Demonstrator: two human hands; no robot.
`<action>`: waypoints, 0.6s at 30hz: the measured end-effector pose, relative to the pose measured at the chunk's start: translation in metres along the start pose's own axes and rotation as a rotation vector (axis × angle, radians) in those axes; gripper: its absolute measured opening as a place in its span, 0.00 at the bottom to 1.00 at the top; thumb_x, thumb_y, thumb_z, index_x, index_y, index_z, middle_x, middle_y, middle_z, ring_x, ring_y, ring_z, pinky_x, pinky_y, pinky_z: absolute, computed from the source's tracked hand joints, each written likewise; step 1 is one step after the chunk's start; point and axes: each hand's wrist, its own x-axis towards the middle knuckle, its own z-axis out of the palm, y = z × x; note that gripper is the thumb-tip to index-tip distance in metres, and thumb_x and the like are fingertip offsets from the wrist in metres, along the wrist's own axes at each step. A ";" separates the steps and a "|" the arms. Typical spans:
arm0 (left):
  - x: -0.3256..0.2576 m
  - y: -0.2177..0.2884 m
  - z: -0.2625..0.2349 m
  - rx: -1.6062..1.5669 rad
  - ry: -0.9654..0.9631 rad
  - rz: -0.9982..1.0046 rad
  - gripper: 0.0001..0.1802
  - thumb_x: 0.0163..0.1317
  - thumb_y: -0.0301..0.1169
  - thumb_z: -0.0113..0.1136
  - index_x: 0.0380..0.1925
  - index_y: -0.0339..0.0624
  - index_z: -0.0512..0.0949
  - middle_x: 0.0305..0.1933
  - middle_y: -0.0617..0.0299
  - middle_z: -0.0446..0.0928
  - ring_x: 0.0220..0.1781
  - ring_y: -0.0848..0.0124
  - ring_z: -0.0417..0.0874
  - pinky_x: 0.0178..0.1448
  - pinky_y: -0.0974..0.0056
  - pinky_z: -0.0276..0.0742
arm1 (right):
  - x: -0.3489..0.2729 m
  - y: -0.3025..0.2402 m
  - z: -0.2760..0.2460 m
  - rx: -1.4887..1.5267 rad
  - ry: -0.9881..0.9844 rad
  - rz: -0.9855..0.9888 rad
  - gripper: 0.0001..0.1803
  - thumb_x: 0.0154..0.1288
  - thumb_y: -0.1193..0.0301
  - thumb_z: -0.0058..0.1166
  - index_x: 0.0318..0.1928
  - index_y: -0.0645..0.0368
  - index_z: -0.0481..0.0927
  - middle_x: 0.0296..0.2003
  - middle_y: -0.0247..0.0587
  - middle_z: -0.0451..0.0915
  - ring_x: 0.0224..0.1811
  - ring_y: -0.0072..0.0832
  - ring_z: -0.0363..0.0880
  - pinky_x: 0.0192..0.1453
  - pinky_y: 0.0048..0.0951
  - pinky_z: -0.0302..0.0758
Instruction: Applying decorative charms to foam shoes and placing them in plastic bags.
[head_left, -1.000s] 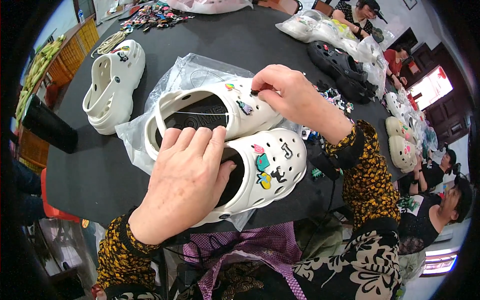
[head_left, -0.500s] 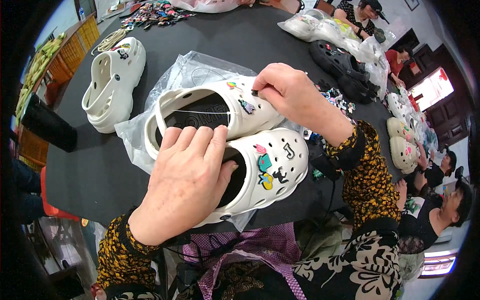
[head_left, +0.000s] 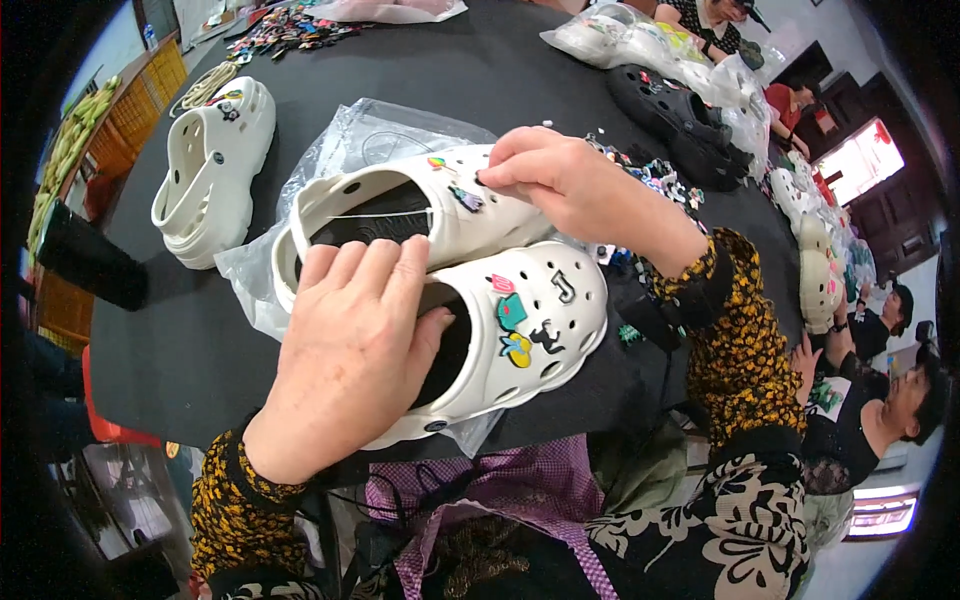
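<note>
Two white clogs lie side by side in front of me on a clear plastic bag. The lower clog carries colourful charms on its toe; the upper clog has a few as well, and a thin white tie spans its opening. My left hand grips the clogs where they meet, fingers over the upper one's near side and thumb in the lower one's opening. On the upper clog's toe, my right hand is closed in a pinch. Its fingertips hide what they hold; only a small dark spot shows beside them.
Another white clog stands at the left near a black cylinder. Loose charms lie beyond my right hand, with more at the far left. Black clogs sit far right, and people work around the black table.
The view has shifted slightly, so the table and clogs sit a little further left and up. My right fingers stay at the upper clog's toe; my left hand keeps its grip.
</note>
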 end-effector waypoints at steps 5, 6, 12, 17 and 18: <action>0.001 0.005 0.004 0.055 0.011 0.001 0.28 0.48 0.26 0.64 0.52 0.31 0.70 0.40 0.52 0.72 0.45 0.54 0.73 0.51 0.56 0.66 | 0.000 0.002 0.000 0.037 -0.103 0.023 0.10 0.65 0.78 0.52 0.45 0.65 0.81 0.44 0.47 0.78 0.50 0.41 0.75 0.54 0.33 0.72; 0.002 0.005 0.005 0.056 0.020 0.006 0.28 0.48 0.26 0.64 0.52 0.32 0.70 0.40 0.52 0.72 0.44 0.54 0.73 0.51 0.56 0.66 | -0.001 0.002 0.000 0.032 -0.128 0.033 0.10 0.65 0.77 0.51 0.45 0.65 0.81 0.44 0.47 0.78 0.50 0.41 0.75 0.55 0.33 0.72; 0.002 0.007 0.005 0.072 0.022 -0.009 0.27 0.47 0.25 0.64 0.51 0.32 0.71 0.39 0.53 0.72 0.44 0.55 0.72 0.50 0.56 0.66 | 0.003 -0.003 0.007 -0.034 -0.214 0.069 0.12 0.65 0.78 0.49 0.46 0.63 0.82 0.46 0.45 0.78 0.52 0.40 0.73 0.58 0.34 0.69; 0.004 0.010 0.003 0.076 0.014 -0.002 0.27 0.47 0.25 0.63 0.50 0.33 0.71 0.38 0.53 0.72 0.44 0.55 0.72 0.50 0.56 0.66 | 0.003 -0.005 0.005 -0.134 -0.265 0.021 0.14 0.58 0.81 0.50 0.44 0.64 0.83 0.47 0.44 0.77 0.55 0.40 0.73 0.59 0.36 0.68; 0.004 0.010 0.003 0.079 0.018 0.003 0.26 0.47 0.25 0.63 0.50 0.33 0.71 0.38 0.54 0.72 0.44 0.55 0.72 0.50 0.56 0.66 | 0.005 -0.006 0.006 -0.166 -0.292 0.021 0.13 0.55 0.81 0.52 0.41 0.63 0.84 0.48 0.44 0.77 0.57 0.39 0.72 0.61 0.37 0.68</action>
